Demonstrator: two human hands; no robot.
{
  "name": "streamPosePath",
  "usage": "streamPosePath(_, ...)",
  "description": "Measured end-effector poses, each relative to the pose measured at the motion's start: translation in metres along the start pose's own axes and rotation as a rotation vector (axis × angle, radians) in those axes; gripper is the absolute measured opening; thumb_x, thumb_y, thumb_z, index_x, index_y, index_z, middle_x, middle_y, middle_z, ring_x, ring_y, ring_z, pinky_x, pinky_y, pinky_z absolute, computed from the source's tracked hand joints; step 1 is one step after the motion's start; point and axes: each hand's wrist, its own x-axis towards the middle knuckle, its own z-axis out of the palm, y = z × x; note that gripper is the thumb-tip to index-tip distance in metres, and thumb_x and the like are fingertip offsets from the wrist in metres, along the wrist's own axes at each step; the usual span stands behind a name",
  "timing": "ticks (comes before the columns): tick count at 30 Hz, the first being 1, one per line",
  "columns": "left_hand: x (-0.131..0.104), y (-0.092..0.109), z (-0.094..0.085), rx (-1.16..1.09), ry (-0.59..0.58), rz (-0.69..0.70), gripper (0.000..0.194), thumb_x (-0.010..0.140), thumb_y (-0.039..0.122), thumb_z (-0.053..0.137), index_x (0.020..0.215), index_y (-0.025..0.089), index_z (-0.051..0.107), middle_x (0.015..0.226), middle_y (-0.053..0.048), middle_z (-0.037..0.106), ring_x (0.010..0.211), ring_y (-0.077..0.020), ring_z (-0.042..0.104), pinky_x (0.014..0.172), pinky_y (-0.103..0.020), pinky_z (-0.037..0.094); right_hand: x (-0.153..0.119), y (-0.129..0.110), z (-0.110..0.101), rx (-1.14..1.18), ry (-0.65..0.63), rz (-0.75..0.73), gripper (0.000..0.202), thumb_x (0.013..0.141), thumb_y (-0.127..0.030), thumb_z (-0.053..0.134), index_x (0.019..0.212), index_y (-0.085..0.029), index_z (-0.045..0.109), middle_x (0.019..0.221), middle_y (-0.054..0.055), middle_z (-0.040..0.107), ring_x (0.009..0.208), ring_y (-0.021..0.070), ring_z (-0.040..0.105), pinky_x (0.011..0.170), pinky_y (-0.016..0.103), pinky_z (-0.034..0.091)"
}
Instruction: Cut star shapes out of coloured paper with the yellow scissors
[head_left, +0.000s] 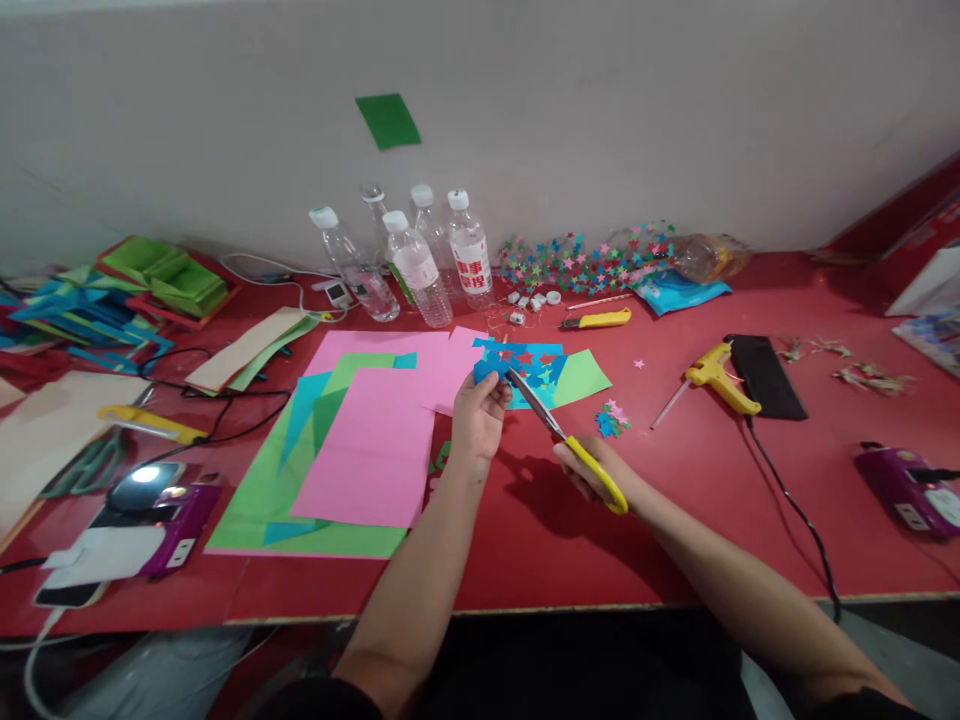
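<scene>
My left hand [482, 412] pinches a small piece of blue paper [491, 366] between thumb and fingers. In my right hand [589, 468] is a pair of scissors with yellow handles [606, 480], its blades reaching up to the blue paper's edge. Behind the paper lies a blue sheet with star-shaped holes [546, 365], partly over a light green sheet [589, 378]. Just right of these sits a little pile of cut paper stars [613, 418] in pink, blue and green. Part of the held paper is hidden by my fingers.
Stacked pink and green paper [367, 440] lies to the left. Several plastic bottles [420, 265] stand by the wall, beside a star-covered bottle [585, 262] on its side. A yellow utility knife [604, 318] lies behind; a yellow glue gun [716, 375] rests at right, its cord trailing forward.
</scene>
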Motion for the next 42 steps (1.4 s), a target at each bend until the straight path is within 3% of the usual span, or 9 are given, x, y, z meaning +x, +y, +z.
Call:
streamPosePath(4, -0.002, -0.003, 0.002, -0.022, -0.005, -0.044, 0.022, 0.058, 0.020, 0.080, 0.068, 0.014, 0.062, 0.062, 0.001, 0.066, 0.057, -0.0060, 0.061, 0.059, -0.018, 0.049, 0.000, 0.001, 0.001, 0.010, -0.006, -0.012, 0.055, 0.081, -0.072, 0.046, 0.060, -0.022, 0.040, 0.032, -0.007, 0.041, 0.028, 0.0066, 0.035, 0.035, 0.021, 0.026)
streamPosePath(9, -0.004, -0.006, 0.005, 0.041, 0.003, 0.008, 0.023, 0.059, 0.020, 0.080, 0.075, 0.015, 0.065, 0.066, 0.001, 0.067, 0.059, -0.0068, 0.061, 0.055, -0.018, 0.047, 0.002, 0.009, 0.004, 0.047, -0.011, -0.043, 0.055, 0.081, -0.073, 0.044, 0.063, -0.022, 0.039, 0.033, -0.008, 0.040, 0.028, 0.0070, 0.035, 0.035, 0.021, 0.026)
streamPosePath(15, 0.000, -0.006, -0.001, 0.094, 0.016, 0.033, 0.022, 0.061, 0.025, 0.079, 0.069, 0.014, 0.062, 0.059, 0.002, 0.063, 0.054, -0.0056, 0.057, 0.052, -0.017, 0.044, 0.002, 0.009, 0.005, 0.031, -0.024, -0.047, 0.056, 0.081, -0.075, 0.044, 0.064, -0.022, 0.040, 0.034, -0.007, 0.041, 0.029, 0.0071, 0.036, 0.035, 0.021, 0.026)
streamPosePath(24, 0.001, 0.000, -0.006, 0.348, -0.088, 0.261, 0.014, 0.071, 0.024, 0.071, 0.069, 0.016, 0.060, 0.057, 0.003, 0.058, 0.051, -0.0068, 0.052, 0.052, -0.021, 0.042, 0.000, 0.005, -0.012, -0.074, -0.075, -0.066, 0.055, 0.081, -0.073, 0.044, 0.066, -0.020, 0.046, 0.038, -0.006, 0.044, 0.033, 0.0085, 0.040, 0.038, 0.022, 0.030)
streamPosePath(30, 0.000, 0.006, -0.009, 0.505, -0.144, 0.236, 0.010, 0.073, 0.023, 0.067, 0.069, 0.016, 0.061, 0.056, 0.003, 0.058, 0.051, -0.0079, 0.052, 0.054, -0.022, 0.043, -0.001, 0.005, -0.018, -0.103, -0.068, -0.056, 0.050, 0.083, -0.067, 0.049, 0.066, -0.020, 0.045, 0.040, -0.007, 0.042, 0.035, 0.0080, 0.040, 0.038, 0.021, 0.030)
streamPosePath(38, -0.004, 0.010, -0.004, 0.480, -0.180, 0.200, 0.012, 0.070, 0.021, 0.066, 0.062, 0.017, 0.059, 0.053, 0.003, 0.056, 0.048, -0.0078, 0.050, 0.051, -0.022, 0.040, -0.006, -0.001, -0.024, -0.125, -0.151, -0.105, 0.054, 0.083, -0.071, 0.044, 0.068, -0.020, 0.046, 0.042, -0.006, 0.044, 0.037, 0.0083, 0.041, 0.041, 0.022, 0.032)
streamPosePath(42, -0.004, 0.011, -0.003, 0.491, -0.174, 0.197, 0.012, 0.069, 0.022, 0.067, 0.061, 0.016, 0.060, 0.053, 0.003, 0.057, 0.048, -0.0080, 0.050, 0.051, -0.023, 0.040, -0.007, -0.003, -0.026, -0.141, -0.122, -0.105, 0.055, 0.081, -0.073, 0.046, 0.066, -0.021, 0.043, 0.043, -0.007, 0.041, 0.037, 0.0076, 0.037, 0.040, 0.022, 0.030)
